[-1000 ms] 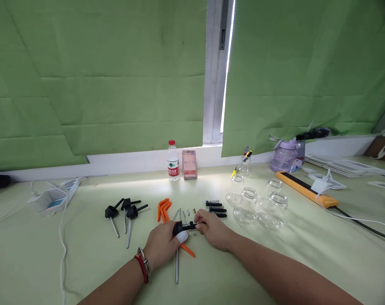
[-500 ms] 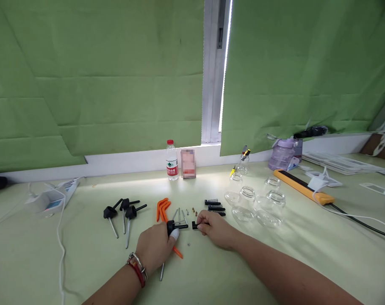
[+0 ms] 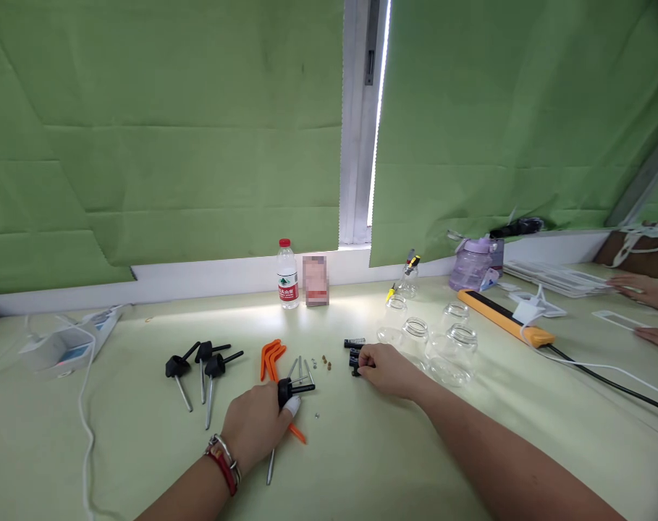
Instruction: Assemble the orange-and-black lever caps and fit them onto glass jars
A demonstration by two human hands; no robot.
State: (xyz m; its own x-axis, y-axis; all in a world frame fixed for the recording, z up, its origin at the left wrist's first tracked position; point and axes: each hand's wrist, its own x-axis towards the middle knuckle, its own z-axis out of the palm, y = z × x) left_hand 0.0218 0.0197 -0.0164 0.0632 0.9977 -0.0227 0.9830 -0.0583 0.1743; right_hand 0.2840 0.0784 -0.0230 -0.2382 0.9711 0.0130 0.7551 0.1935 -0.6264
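Three black-headed pins (image 3: 201, 365), four jars (image 3: 427, 340)

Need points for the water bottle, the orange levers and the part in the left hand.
water bottle (image 3: 287, 275): head view, on the label.
orange levers (image 3: 269, 358): head view, on the bent arms.
black-headed part (image 3: 285, 391) in the left hand (image 3: 255, 427): head view, on its black head.
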